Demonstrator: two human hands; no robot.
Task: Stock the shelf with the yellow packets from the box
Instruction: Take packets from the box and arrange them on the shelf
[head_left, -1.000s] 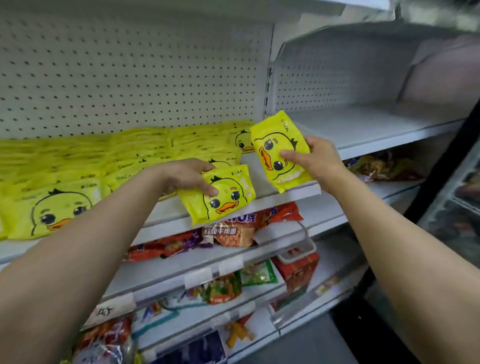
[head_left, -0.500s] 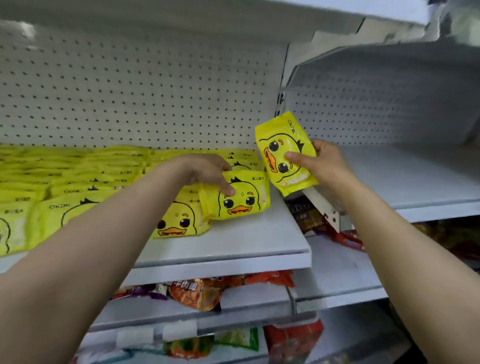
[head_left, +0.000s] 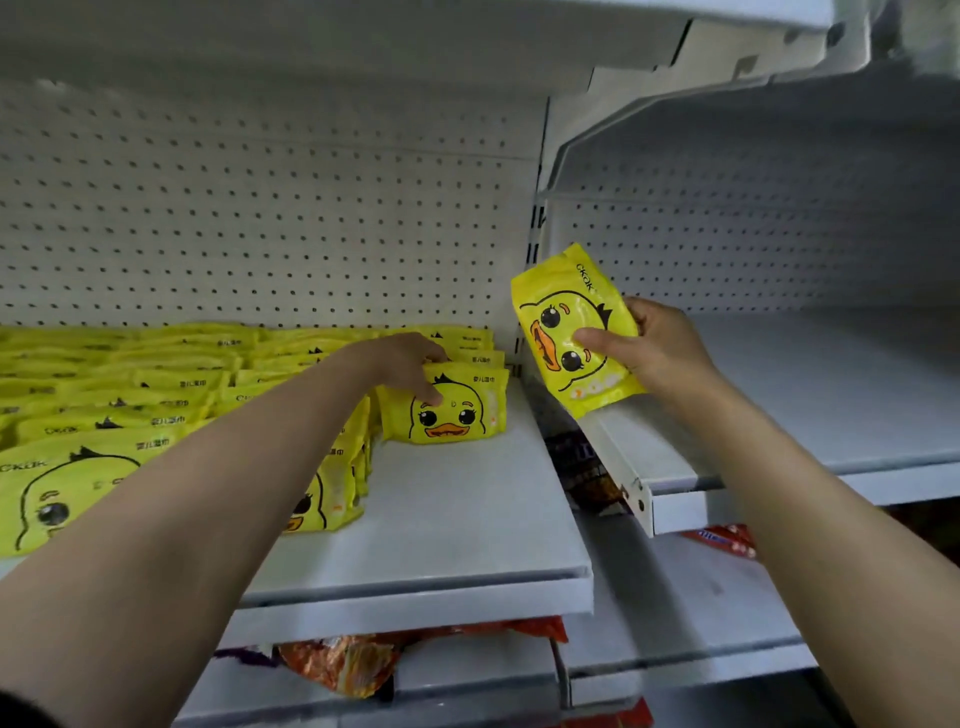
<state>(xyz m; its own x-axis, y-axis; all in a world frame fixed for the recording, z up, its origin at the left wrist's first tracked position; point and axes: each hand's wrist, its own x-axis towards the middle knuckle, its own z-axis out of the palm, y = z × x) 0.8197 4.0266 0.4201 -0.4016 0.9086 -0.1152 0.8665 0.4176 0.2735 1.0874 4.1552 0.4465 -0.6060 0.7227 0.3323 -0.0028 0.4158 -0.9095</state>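
While one yellow packet (head_left: 448, 410) is set on the shelf (head_left: 467, 519), a second packet (head_left: 574, 332) is held up to the right of it.

The left hand (head_left: 402, 364) is curled over the top of the first packet, fingers closed on its upper edge, and the packet stands on the white shelf at the right end of the rows of packets (head_left: 156, 395) lying to the left, just in front of the far ones. The right hand (head_left: 652, 348) is clenched on the second packet, thumb across its duck face, above the gap beside the right shelf (head_left: 831, 415). Orange snack bags (head_left: 343, 665) are seen on the lower shelf.
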